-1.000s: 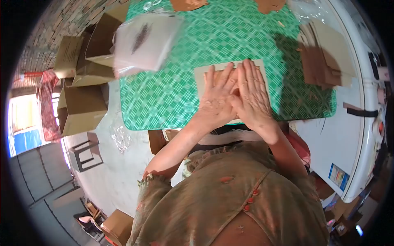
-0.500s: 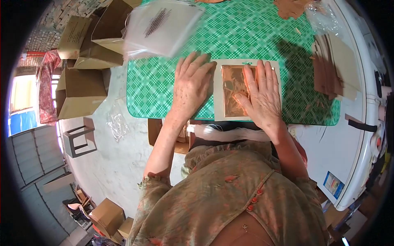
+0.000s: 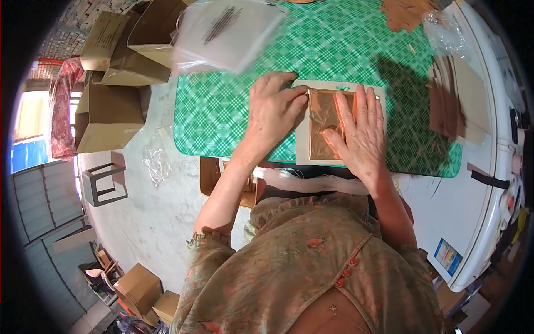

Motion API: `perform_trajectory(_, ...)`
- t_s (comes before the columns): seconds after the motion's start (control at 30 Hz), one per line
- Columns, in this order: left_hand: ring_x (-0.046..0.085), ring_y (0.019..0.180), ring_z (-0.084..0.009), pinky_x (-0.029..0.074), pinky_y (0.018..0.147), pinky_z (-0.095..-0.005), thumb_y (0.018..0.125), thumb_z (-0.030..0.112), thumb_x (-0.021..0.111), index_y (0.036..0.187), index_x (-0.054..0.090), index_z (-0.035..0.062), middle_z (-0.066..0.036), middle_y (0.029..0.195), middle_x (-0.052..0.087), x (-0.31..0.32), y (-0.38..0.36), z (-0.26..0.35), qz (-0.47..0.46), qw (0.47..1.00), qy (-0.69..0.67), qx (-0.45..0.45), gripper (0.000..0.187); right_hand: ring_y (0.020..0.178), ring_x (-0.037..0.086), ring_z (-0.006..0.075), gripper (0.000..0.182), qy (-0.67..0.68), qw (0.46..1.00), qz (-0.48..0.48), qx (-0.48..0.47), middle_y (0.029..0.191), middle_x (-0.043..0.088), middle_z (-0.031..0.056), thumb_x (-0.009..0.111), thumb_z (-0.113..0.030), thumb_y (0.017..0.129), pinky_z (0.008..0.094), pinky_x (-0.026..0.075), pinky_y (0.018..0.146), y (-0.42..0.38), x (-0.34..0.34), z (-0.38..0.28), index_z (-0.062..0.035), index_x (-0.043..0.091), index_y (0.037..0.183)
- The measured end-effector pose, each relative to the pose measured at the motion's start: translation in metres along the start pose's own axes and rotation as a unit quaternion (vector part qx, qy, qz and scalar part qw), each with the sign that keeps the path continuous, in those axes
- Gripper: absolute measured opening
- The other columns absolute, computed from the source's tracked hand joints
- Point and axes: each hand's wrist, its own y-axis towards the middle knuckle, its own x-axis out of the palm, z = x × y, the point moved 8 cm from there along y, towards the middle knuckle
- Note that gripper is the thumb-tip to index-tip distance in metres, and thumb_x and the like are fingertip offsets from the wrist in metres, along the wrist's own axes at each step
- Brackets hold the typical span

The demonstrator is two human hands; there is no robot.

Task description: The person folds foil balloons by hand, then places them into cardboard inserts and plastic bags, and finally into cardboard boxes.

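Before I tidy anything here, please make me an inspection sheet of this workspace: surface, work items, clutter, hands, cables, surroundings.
Surface: green checked tablecloth, partly shadowed at right.
Work items: shiny copper-coloured sheet on a pale backing card.
Clutter: clear plastic sleeves at far left; brown card sheets at right; crumpled clear plastic at far right.
Hands: right hand flat over the copper-coloured sheet; left hand at the card's far left corner, pinch unclear.
Cables: nothing seen.
Surroundings: open cardboard boxes and grey stool-like frame left of the table.
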Motion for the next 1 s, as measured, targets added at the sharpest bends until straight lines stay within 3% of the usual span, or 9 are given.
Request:
perform_trajectory(0.13,0.053,0.101,-0.0262,0.039,0.089,-0.0413,0.090,0.022,0.075,0.103,0.082,0.0085,-0.006,0.105,0.067,0.001,0.010,0.004,0.005,0.998,0.023,-0.049,0.020,0.150,0.023,0.0480,0.080,-0.001,1.000,0.001,0.000,0.161,0.026,0.0297,0.062,-0.054,0.096,0.0564,0.017,0.125,0.000,0.001,0.000,-0.0126,0.037,0.159)
perform_trajectory(0.23,0.052,0.095,-0.0256,0.038,0.084,-0.0407,0.089,0.024,0.076,0.101,0.082,0.0086,-0.005,0.095,0.065,0.006,0.013,-0.001,-0.007,0.997,0.034,-0.076,0.020,0.150,0.023,0.0488,0.080,0.001,1.000,0.002,0.000,0.161,0.026,0.0305,0.062,-0.054,0.096,0.0567,0.016,0.125,0.000,0.001,0.000,-0.0114,0.037,0.159)
perform_trajectory(0.43,0.055,0.092,-0.0281,0.038,0.084,-0.0423,0.085,0.027,0.078,0.094,0.083,0.0118,-0.007,0.088,0.062,0.006,0.009,0.006,0.008,0.993,0.033,-0.117,0.018,0.149,0.023,0.0497,0.080,0.010,1.000,0.008,-0.004,0.159,0.028,0.0323,0.062,-0.053,0.096,0.0578,0.016,0.124,0.000,0.000,0.000,-0.0091,0.037,0.158)
perform_trajectory(0.73,0.056,0.094,-0.0296,0.038,0.087,-0.0435,0.084,0.027,0.079,0.095,0.083,0.0134,-0.008,0.090,0.064,0.011,0.011,0.013,0.014,0.987,0.062,-0.146,0.018,0.150,0.023,0.0494,0.080,0.023,1.000,0.014,-0.001,0.159,0.028,0.0325,0.063,-0.052,0.096,0.0575,0.016,0.125,0.000,-0.002,0.001,-0.0086,0.037,0.158)
perform_trajectory(0.83,0.058,0.097,-0.0283,0.041,0.090,-0.0438,0.085,0.035,0.081,0.101,0.082,0.0075,-0.010,0.095,0.070,0.013,0.013,0.011,-0.008,0.983,0.072,-0.171,0.031,0.150,0.022,0.0493,0.081,0.029,0.999,0.018,-0.003,0.160,0.027,0.0322,0.063,-0.052,0.096,0.0574,0.015,0.125,-0.001,0.000,0.002,-0.0088,0.036,0.158)
perform_trajectory(1.0,0.063,0.090,-0.0295,0.048,0.085,-0.0431,0.086,0.031,0.080,0.100,0.081,0.0040,-0.013,0.089,0.072,0.013,0.014,0.012,0.006,0.984,0.063,-0.165,0.030,0.151,0.021,0.0492,0.080,0.033,0.999,0.017,0.000,0.160,0.027,0.0318,0.064,-0.051,0.095,0.0572,0.015,0.125,-0.001,-0.001,0.003,-0.0091,0.037,0.158)
